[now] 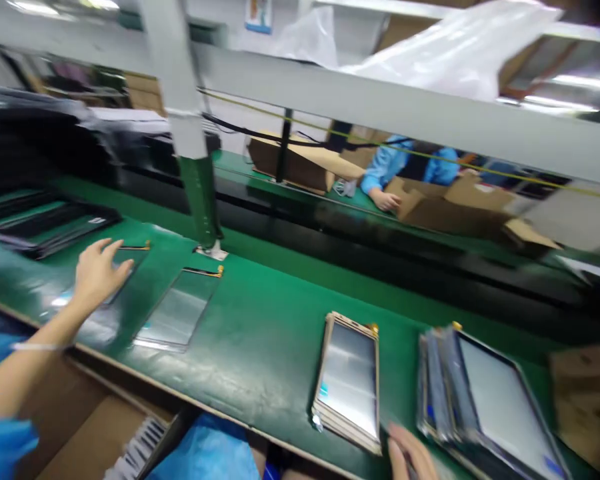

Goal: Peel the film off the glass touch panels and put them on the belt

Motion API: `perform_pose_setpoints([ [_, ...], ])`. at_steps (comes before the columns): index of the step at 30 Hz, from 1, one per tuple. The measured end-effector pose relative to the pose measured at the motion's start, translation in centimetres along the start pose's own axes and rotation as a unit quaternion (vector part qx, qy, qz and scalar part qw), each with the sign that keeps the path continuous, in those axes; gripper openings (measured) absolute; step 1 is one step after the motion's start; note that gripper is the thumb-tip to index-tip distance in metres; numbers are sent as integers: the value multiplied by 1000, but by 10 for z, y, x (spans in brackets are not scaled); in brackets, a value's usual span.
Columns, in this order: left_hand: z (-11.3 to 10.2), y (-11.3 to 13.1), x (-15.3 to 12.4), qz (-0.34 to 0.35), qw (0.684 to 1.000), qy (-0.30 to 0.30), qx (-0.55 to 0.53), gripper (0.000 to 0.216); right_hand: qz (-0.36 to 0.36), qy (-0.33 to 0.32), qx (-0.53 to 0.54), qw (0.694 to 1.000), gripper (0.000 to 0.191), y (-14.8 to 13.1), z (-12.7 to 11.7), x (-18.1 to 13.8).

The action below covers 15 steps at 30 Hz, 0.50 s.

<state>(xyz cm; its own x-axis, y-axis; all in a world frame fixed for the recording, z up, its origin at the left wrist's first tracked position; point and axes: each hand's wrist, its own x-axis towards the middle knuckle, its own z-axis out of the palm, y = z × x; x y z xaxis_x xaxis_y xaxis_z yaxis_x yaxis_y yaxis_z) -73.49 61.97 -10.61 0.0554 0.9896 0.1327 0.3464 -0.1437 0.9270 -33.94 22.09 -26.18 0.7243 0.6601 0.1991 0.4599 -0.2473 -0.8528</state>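
My left hand reaches out over the green bench, fingers spread flat on a thin screen panel lying there. A second panel with a gold flex tail lies just to its right. My right hand is at the bottom edge, only partly visible, fingers curled between a stack of gold-edged panels and a fanned stack of dark-framed panels. What the right hand holds I cannot make out.
Black trays sit at the far left. A green post rises from the bench. Across a dark conveyor, another person's hand rests on cardboard boxes. An open carton sits below the bench edge.
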Motion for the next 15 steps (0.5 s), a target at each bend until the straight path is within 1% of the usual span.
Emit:
perform_pose_setpoints([
  [2, 63, 4, -24, 55, 995, -85, 0, 28, 4, 58, -43, 997, 48, 2, 4, 0],
  [3, 98, 6, -43, 78, 986, -146, -6, 27, 3, 72, -57, 996, 50, 2, 9, 4],
  [4, 132, 8, -65, 93, 974, -207, -15, 27, 4, 73, -63, 995, 51, 0, 14, 10],
  [6, 194, 13, -113, 106, 936, -333, -41, 37, 12, 66, -54, 996, 50, -5, 25, 21],
  [7, 219, 14, -134, 100, 926, -361, -49, 40, 15, 65, -45, 997, 49, -7, 28, 24],
  [8, 240, 16, -152, 91, 919, -380, -54, 42, 18, 64, -36, 997, 48, -9, 31, 25],
  [9, 256, 17, -167, 80, 915, -392, -59, 44, 20, 64, -29, 997, 47, -10, 33, 24],
  [11, 275, 18, -188, 59, 913, -398, -67, 50, 23, 64, -10, 998, 47, -12, 34, 21],
  [13, 281, 18, -202, 41, 914, -396, -79, 56, 26, 63, 12, 998, 48, -11, 34, 21],
  [15, 280, 17, -212, 29, 913, -396, -93, 62, 32, 62, 36, 997, 49, -11, 35, 27],
])
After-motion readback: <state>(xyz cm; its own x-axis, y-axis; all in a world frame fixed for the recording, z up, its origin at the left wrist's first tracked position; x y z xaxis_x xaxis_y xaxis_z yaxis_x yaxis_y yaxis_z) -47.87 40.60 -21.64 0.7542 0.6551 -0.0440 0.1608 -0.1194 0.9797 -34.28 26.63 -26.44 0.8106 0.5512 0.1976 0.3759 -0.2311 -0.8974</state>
